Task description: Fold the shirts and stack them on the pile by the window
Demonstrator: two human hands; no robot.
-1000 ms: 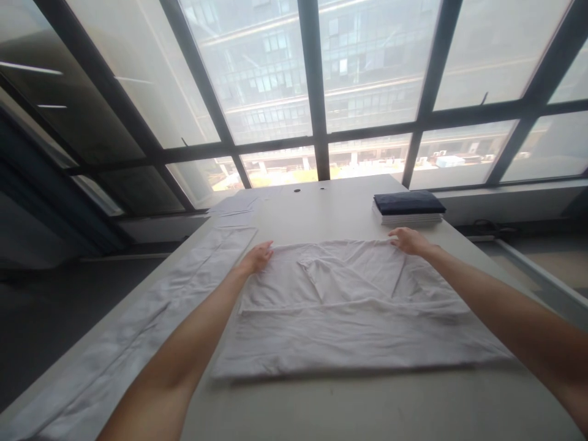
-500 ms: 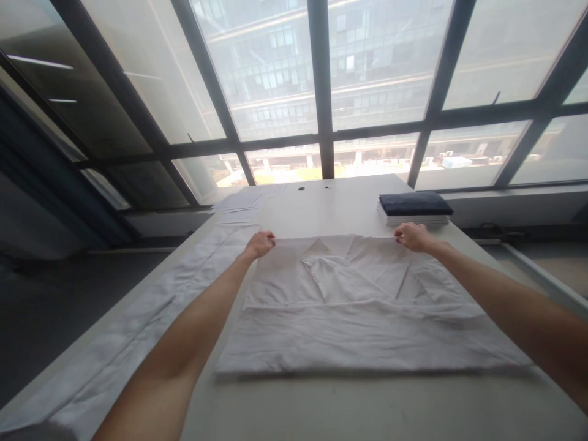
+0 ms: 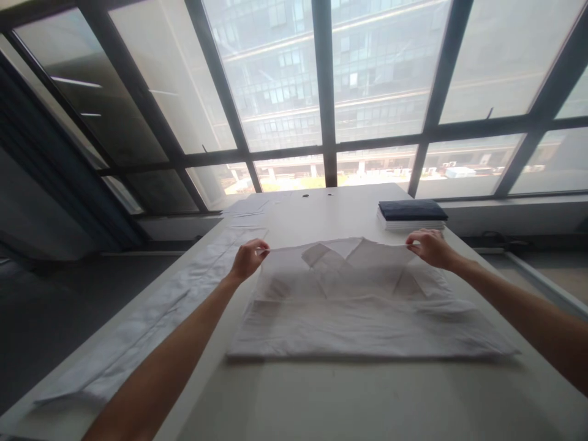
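A white folded garment [image 3: 367,331] lies across the table in front of me, its near part flat and slightly wrinkled. Angled flaps show along its far edge, and I cannot tell which kind of garment it is. My left hand [image 3: 248,257] pinches the far left corner between thumb and fingers. At the far right corner, my right hand [image 3: 430,248] grips the same edge. Between the two hands the edge is stretched and looks slightly raised, with the thin cloth letting some shadow through.
Along the left side of the white table [image 3: 340,398] runs a long white cloth [image 3: 151,324]. White sheets [image 3: 245,208] lie beyond it. A dark blue folded cloth [image 3: 412,210] tops a white stack [image 3: 411,225] at the back right. Large windows stand behind the table.
Both hands have spread a little farther apart, drawing the far edge between them tauter and up. The near edge of the garment has shifted slightly away, and the view has tilted a little.
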